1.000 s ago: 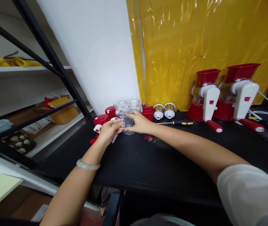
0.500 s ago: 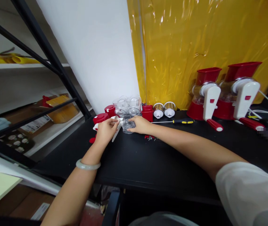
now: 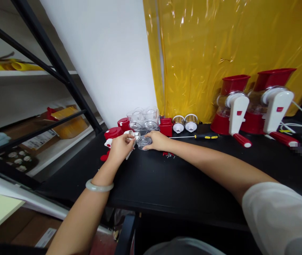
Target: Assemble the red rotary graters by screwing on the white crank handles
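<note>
My left hand (image 3: 121, 146) is closed, thumb and fingers pinching a white plastic part (image 3: 137, 135). A narrow white end shows below those fingers; the rest is hidden. Right beside it, my right hand (image 3: 156, 141) has its thumb and fingers curled around a clear round plastic part (image 3: 143, 142) low over the black table. Red round bases (image 3: 113, 132) and a smaller red piece (image 3: 123, 124) stand just beyond my left hand. Behind both hands are clear plastic housings (image 3: 151, 115). Red hoppers (image 3: 166, 128) stand behind my right hand.
Two metal grater drums (image 3: 178, 124) stand by the wall, with a screwdriver (image 3: 206, 136) lying in front. Small screws and red bits (image 3: 169, 154) lie near my right wrist. Two assembled rotary graters (image 3: 239, 106) stand at the right. A black-framed shelf (image 3: 68, 78) rises at the left.
The white part in my left hand has turned, and less of its long end shows below the fingers. The clear part is tilted slightly differently. Both hands stay nearly in place.
</note>
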A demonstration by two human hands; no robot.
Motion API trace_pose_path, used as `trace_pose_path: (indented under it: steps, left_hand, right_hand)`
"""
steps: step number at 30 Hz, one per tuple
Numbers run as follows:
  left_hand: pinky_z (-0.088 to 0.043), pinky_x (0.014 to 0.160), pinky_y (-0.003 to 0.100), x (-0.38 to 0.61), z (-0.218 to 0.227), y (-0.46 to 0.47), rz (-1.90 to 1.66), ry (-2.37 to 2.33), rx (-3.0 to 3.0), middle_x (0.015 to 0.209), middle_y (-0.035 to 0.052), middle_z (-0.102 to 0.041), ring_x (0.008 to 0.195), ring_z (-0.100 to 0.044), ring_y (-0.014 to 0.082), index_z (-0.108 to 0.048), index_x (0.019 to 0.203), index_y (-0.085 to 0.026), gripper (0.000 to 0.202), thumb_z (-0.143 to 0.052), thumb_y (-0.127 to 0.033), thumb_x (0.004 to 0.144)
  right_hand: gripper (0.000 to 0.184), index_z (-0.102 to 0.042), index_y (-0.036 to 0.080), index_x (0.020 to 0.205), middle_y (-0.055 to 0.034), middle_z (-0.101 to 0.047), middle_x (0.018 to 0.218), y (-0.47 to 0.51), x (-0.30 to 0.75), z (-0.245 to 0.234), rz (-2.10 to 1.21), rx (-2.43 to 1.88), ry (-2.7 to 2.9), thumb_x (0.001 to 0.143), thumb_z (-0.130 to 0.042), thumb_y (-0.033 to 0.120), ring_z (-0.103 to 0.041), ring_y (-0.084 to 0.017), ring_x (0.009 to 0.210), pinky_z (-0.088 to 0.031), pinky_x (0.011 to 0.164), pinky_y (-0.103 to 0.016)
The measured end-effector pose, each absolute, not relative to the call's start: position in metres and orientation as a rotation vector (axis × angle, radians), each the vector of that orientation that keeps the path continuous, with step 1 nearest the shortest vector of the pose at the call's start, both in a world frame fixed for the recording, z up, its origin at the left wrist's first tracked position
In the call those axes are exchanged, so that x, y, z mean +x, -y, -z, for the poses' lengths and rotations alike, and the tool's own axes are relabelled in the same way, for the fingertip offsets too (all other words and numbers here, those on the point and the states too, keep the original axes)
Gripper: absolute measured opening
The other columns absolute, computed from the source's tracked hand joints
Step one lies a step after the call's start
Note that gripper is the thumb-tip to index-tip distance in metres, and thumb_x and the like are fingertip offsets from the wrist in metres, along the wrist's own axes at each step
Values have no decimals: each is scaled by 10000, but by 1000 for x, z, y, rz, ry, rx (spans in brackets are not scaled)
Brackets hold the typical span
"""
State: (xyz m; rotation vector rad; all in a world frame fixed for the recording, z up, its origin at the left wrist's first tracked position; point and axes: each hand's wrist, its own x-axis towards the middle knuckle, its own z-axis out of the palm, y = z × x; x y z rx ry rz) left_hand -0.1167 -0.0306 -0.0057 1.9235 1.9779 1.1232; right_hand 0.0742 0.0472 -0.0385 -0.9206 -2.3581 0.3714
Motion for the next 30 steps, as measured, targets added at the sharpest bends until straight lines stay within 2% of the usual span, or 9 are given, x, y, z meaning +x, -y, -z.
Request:
trace_pose_path:
  steps: [4,9,15,21,26,30]
  left_hand:
    - [-538,620,277,-118,6,29,-1086,-2007,1957,687,32,-750,604,-735,209,-705,934,-190,200,-660,-360,838]
    - [-536,627,283,-118,6,30,-1073,-2013,1967,693,41,-748,621,-742,219,-697,939,-183,224,-646,-378,843]
    - [-532,621,280,-115,4,33,-1090,-2023,1972,685,37,-746,623,-741,219,-702,921,-188,226,-660,-389,827]
    - [-530,640,283,-114,5,32,-1119,-2041,1979,670,30,-742,627,-739,217,-708,910,-195,230,-661,-402,823]
    - [-530,635,283,-115,5,32,-1156,-2046,1968,680,35,-743,621,-734,216,-698,890,-196,238,-646,-420,827]
    - [-528,643,279,-114,4,32,-1150,-2063,1970,676,32,-744,643,-739,219,-699,893,-196,242,-657,-421,816]
  right_hand:
    - [741,-652,120,1296,-187,-668,1218,-47,74,41,-358,-921,2342,656,-892,407,-648,-313,1155,-510,957,-411]
    - [669,-648,105,1263,-179,-646,1200,-46,72,43,-372,-915,2318,677,-880,329,-635,-294,1146,-499,964,-409]
    - [631,-677,131,1188,-134,-660,1125,-46,70,43,-416,-928,2274,623,-911,288,-628,-289,1130,-478,980,-426]
    - [639,-683,127,1189,-134,-658,1121,-47,70,44,-449,-898,2276,618,-914,296,-637,-276,1106,-473,978,-406]
    - [627,-697,155,1149,-100,-656,1074,-51,69,47,-460,-885,2244,583,-933,289,-628,-272,1087,-474,965,-422]
    - [643,-692,149,1169,-112,-646,1102,-51,69,48,-471,-890,2251,590,-931,289,-619,-279,1108,-470,968,-421]
